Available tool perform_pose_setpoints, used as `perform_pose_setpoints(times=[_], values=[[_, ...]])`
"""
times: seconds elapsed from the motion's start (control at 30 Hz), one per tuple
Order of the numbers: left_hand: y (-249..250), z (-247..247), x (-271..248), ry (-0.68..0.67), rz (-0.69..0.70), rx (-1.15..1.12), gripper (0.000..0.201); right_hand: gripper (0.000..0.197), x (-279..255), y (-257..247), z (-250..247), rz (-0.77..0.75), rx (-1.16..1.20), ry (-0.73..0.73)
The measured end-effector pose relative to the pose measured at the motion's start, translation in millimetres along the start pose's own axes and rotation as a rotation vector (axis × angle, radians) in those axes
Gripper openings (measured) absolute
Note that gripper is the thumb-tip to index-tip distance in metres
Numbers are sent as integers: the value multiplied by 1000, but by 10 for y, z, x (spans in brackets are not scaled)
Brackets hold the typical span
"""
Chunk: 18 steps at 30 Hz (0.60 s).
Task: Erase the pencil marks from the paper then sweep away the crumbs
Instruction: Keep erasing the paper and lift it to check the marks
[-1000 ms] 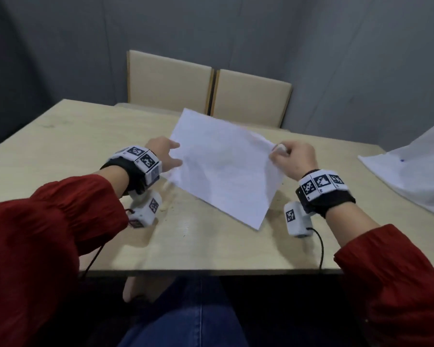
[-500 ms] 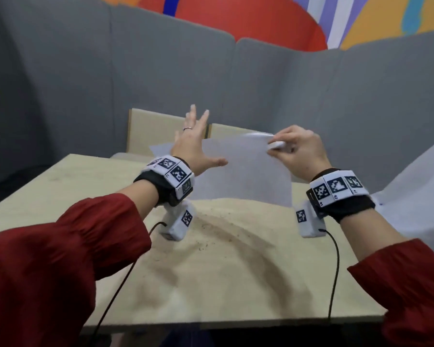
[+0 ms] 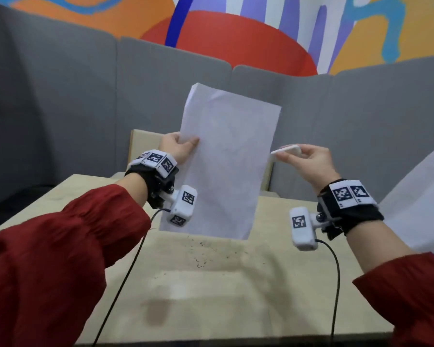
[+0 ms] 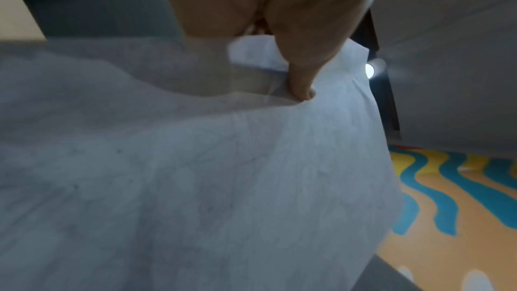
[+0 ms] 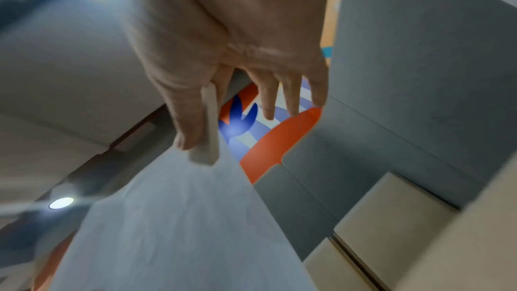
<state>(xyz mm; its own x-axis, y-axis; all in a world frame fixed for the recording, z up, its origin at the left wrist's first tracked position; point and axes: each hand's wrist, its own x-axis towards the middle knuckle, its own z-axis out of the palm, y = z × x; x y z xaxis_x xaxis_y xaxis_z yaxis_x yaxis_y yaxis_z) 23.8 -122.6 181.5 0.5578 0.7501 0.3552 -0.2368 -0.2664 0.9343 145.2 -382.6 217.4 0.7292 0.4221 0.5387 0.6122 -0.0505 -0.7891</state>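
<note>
A white sheet of paper hangs upright above the wooden table. My left hand pinches its left edge, thumb on the near face; the left wrist view shows the thumb pressed into the paper. My right hand is just right of the sheet and pinches a white eraser between thumb and forefinger; the eraser tip is at the paper's right edge. Dark eraser crumbs lie scattered on the table below the sheet.
Two beige chair backs stand behind the table, with grey partition panels beyond. More white paper lies at the right edge. Wrist-camera cables hang over the table's near part.
The paper has been lifted off the table and turned upright. My left hand went from an open palm against the sheet to pinching its left edge. Crumbs now show on the table.
</note>
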Motion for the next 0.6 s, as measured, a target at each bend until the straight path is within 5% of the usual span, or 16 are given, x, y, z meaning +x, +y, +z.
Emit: perform_pose_setpoints(times=[0.2, 0.43, 0.6], values=[[-6, -48, -133, -96, -72, -241, 7, 10, -103, 193, 235, 235, 44, -250], [120, -169, -212, -3, -32, -92, 56, 15, -171, 235, 409, 172, 60, -374], [330, -239, -131, 62, 39, -98, 25, 13, -180, 315, 332, 134, -70, -435]])
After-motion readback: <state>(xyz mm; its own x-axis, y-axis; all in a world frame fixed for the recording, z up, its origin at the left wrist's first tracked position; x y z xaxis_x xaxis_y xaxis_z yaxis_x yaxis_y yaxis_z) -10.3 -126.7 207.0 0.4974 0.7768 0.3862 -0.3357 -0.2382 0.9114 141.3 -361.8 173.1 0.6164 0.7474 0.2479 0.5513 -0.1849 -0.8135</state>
